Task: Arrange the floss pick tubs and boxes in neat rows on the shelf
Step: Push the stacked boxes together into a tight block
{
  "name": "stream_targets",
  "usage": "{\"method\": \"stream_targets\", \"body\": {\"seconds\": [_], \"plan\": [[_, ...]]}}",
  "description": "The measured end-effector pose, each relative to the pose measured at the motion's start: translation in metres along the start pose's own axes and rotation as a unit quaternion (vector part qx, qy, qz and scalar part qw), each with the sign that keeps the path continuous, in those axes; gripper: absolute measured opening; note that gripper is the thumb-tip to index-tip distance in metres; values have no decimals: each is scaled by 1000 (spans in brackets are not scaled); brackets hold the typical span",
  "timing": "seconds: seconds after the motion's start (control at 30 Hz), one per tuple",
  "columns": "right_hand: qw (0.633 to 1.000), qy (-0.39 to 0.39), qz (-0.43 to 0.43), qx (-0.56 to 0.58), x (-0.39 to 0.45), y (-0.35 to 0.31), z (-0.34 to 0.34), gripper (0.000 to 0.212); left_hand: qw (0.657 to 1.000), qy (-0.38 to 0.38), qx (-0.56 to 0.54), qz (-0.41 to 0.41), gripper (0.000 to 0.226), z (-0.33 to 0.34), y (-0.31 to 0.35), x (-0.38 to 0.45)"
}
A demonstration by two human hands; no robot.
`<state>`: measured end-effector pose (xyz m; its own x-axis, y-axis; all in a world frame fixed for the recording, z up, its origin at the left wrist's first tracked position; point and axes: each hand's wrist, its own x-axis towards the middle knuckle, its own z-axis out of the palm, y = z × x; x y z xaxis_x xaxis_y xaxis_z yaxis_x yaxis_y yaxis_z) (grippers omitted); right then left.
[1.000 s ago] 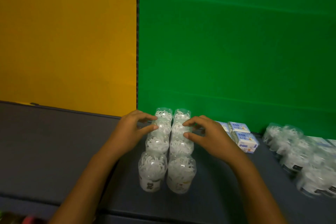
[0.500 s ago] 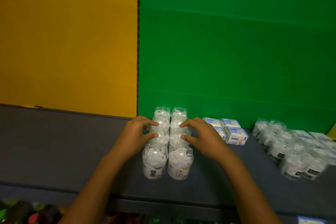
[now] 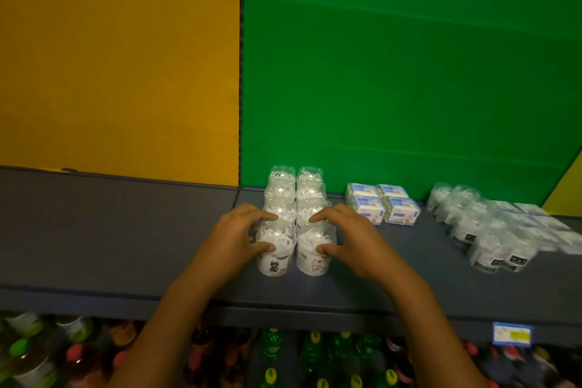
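Note:
Two rows of clear floss pick tubs (image 3: 296, 195) run front to back on the dark grey shelf (image 3: 126, 239). My left hand (image 3: 234, 238) curls round the front left tub (image 3: 275, 250), thumb on its side and fingers over its top. My right hand (image 3: 349, 241) grips the front right tub (image 3: 315, 250) the same way from the right. A block of white-and-blue floss boxes (image 3: 382, 208) sits to the right by the green back wall.
A blurred cluster of more clear tubs (image 3: 482, 230) and flat boxes (image 3: 541, 224) lies at the far right of the shelf. A price tag (image 3: 511, 334) hangs on the shelf's front edge. Bottles with coloured caps (image 3: 315, 356) fill the shelf below.
Both hands slid forward along the two rows, from the middle tubs to the front pair. The camera pulled back, showing the shelf edge and the bottles below.

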<state>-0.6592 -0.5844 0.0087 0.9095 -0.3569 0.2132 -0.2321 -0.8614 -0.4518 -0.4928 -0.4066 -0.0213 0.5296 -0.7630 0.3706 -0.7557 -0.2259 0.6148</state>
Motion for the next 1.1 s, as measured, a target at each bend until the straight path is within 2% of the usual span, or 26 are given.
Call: {"method": "stream_targets", "body": {"seconds": [0.2, 0.37, 0.47, 0.6, 0.73, 0.9, 1.03, 1.1], "plan": [[999, -3, -22, 23, -1, 7, -2, 49, 1000, 21, 22, -2, 56, 6, 5, -4], [996, 48, -57, 39, -2, 41, -16, 46, 994, 100, 49, 20, 54, 7, 31, 9], [997, 58, -49, 26, 0, 76, -33, 45, 989, 121, 65, 48, 49, 22, 60, 29], [997, 61, -43, 19, 5, 128, -61, 43, 986, 126, 81, 77, 39, 61, 99, 65], [997, 67, -23, 15, 14, 181, -83, 47, 988, 89, 99, 84, 45, 115, 122, 104], [998, 60, 4, -7, 27, 234, -81, 50, 995, 63, 72, 4, 65, 187, 122, 131], [996, 51, 53, -44, 40, 250, -63, 67, 995, 29, 50, -87, 87, 224, 112, 146], [995, 46, 81, -17, 45, 255, -58, 76, 990, 20, 51, -127, 94, 234, 105, 154]]}}
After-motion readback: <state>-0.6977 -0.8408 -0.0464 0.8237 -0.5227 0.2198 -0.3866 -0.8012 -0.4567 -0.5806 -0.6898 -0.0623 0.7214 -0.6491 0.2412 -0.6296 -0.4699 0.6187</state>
